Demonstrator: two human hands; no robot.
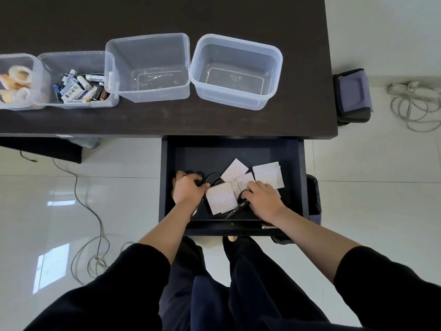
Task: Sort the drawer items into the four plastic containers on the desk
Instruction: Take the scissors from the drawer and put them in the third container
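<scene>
While both hands are working in the open drawer [167,187], the left hand [188,189] is curling its fingers around black scissors [200,177] at the drawer's left; the right hand [263,199] is probably pinching a second pair [239,206] under the paper squares [220,198], grip partly hidden. Best lifting by the handles, blades down, shaking squares off, then dropping into an empty container [112,58].

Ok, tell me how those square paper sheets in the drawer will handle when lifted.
The square paper sheets look thin and flat, so probably light and floppy, bending if held by one edge. They overlap each other and the scissors, so lifting one may drag its neighbours. Lying flat on the drawer floor, they may be hard to pinch.
</scene>
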